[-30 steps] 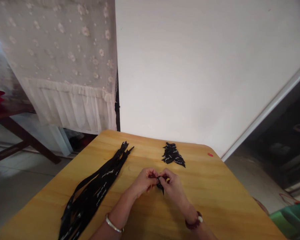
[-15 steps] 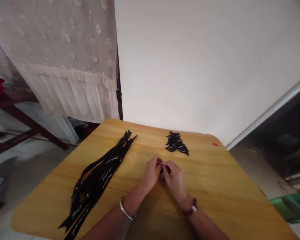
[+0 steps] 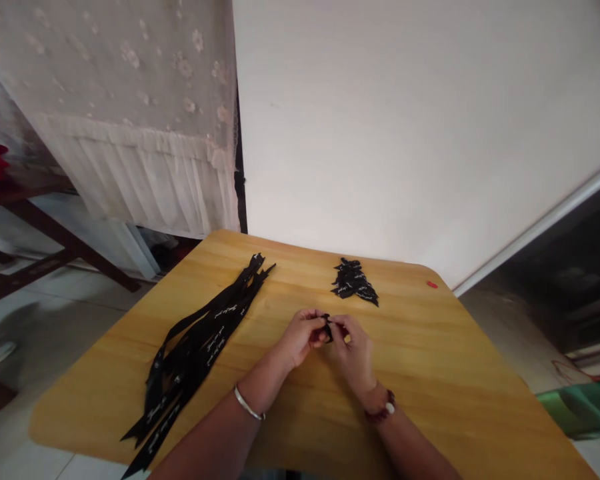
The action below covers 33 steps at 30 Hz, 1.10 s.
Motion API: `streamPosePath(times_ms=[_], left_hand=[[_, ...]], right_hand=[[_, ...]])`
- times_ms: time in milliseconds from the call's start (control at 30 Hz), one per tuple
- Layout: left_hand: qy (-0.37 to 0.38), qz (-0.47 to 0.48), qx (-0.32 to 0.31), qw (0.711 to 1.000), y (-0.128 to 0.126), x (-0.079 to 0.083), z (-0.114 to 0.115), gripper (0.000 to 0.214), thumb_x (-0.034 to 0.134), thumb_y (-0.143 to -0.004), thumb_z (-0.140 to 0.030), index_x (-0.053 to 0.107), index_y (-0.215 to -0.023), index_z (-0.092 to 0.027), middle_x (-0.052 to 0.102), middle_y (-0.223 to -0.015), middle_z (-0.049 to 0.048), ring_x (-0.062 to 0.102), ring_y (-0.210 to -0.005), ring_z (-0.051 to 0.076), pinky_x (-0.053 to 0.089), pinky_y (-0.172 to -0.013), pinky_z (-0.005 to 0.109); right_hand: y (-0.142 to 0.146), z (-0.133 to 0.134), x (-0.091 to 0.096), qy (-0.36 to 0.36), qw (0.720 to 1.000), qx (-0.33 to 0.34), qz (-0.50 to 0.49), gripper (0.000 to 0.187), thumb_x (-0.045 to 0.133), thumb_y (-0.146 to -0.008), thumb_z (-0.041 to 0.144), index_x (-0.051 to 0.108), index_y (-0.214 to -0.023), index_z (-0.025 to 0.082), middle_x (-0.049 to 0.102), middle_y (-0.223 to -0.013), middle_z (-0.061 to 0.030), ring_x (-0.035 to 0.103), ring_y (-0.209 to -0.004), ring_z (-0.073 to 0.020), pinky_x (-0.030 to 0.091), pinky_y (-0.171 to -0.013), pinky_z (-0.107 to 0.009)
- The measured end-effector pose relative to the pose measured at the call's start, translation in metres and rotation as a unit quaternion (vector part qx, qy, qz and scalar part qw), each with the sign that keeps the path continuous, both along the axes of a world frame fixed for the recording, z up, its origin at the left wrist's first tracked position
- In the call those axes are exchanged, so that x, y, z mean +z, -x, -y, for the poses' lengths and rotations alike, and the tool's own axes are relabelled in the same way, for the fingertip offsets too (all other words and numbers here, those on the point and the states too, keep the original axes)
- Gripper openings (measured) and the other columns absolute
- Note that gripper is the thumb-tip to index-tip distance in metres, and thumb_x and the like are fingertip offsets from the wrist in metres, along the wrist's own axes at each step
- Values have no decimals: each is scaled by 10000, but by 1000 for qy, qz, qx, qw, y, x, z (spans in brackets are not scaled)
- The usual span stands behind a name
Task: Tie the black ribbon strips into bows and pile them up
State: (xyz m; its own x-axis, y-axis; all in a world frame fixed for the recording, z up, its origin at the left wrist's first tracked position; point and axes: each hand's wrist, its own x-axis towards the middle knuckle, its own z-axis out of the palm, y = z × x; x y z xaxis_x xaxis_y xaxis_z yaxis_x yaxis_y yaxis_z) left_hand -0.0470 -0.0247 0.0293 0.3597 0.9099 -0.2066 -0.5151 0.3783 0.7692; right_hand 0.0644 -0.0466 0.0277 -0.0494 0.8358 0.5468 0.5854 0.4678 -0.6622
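Note:
Between my two hands, above the middle of the wooden table, is a small black ribbon, bunched up. My left hand pinches it from the left, thumb on top. From the right, the thumb and fingertips of my right hand close on the same ribbon. Its exact shape is mostly hidden by my fingers. To the left lies a bundle of long black ribbons with white script. Beyond my hands sits a small pile of black ribbon pieces, also with white lettering.
A small red object lies near the table's far right corner. A white wall meets the far edge, with a lace curtain at left. Dark wooden furniture stands left; green material is at right.
My fingers have shifted their pinch on the ribbon, and more of the black ribbon shows between them. The view has tilted slightly; the bundle and pile look unchanged.

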Motion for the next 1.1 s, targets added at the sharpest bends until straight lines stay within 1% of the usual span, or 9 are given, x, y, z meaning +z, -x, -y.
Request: streamPosePath(times_ms=[100, 200, 300, 400, 600, 833, 1000, 1100], left_hand=[[23, 41, -5, 999, 5, 5, -1, 163, 583, -578, -254, 514, -658, -130, 495, -485, -30, 434, -365, 56, 207, -329, 164], [19, 30, 1, 999, 7, 6, -3, 214, 579, -606, -320, 509, -627, -118, 492, -486, -24, 429, -350, 49, 202, -323, 164], [-21, -2, -6, 1000, 8, 6, -4, 195, 624, -571, -258, 499, -627, -119, 491, -486, -34, 432, -341, 44, 232, -322, 158], [-37, -20, 6, 999, 8, 5, -4, 200, 618, -571, -252, 487, -671, -139, 520, -499, -34, 469, -350, 65, 262, -314, 155], [-33, -5, 23, 999, 5, 5, -3, 194, 568, -608, -279, 443, -699, -163, 543, -449, -27, 505, -356, 106, 329, -300, 165], [-24, 27, 18, 999, 5, 1, -4, 211, 574, -607, -259, 416, -710, -166, 564, -480, -21, 556, -386, 144, 422, -357, 220], [-13, 35, 43, 998, 7, 1, -6, 199, 564, -612, -246, 413, -712, -163, 556, -474, -17, 559, -395, 142, 426, -371, 219], [-2, 34, 68, 997, 6, 1, -7, 189, 566, -610, -251, 419, -684, -159, 552, -488, -20, 543, -384, 119, 404, -359, 199]], right_hand=[[-1, -2, -1, 40, 997, -10, -73, 89, 431, -769, 212, 515, -775, 183, 563, -703, -25, 523, -631, -140, 422, -564, -248], [-2, -4, -2, 52, 994, -4, -97, 74, 435, -758, 209, 504, -763, 184, 555, -697, -17, 521, -638, -136, 417, -556, -235], [-3, -5, -2, 51, 993, -5, -107, 50, 444, -745, 208, 487, -755, 185, 533, -679, -6, 506, -611, -129, 407, -539, -229], [-4, -5, -2, 54, 992, 1, -116, 31, 450, -739, 206, 471, -749, 186, 508, -669, 2, 488, -600, -122, 396, -537, -223], [-1, -3, -2, 94, 983, 44, -154, 36, 426, -760, 225, 438, -738, 200, 460, -647, 24, 449, -565, -102, 373, -520, -208], [-2, -4, -6, 98, 982, 58, -152, 53, 411, -764, 233, 426, -725, 199, 454, -674, 14, 446, -615, -114, 378, -577, -228], [-1, -1, -3, 115, 979, 77, -153, 53, 412, -768, 244, 400, -733, 207, 477, -720, 5, 470, -644, -119, 389, -588, -231], [0, 0, -1, 108, 979, 85, -153, 61, 408, -773, 260, 396, -741, 209, 495, -752, -7, 485, -679, -127, 395, -605, -237]])
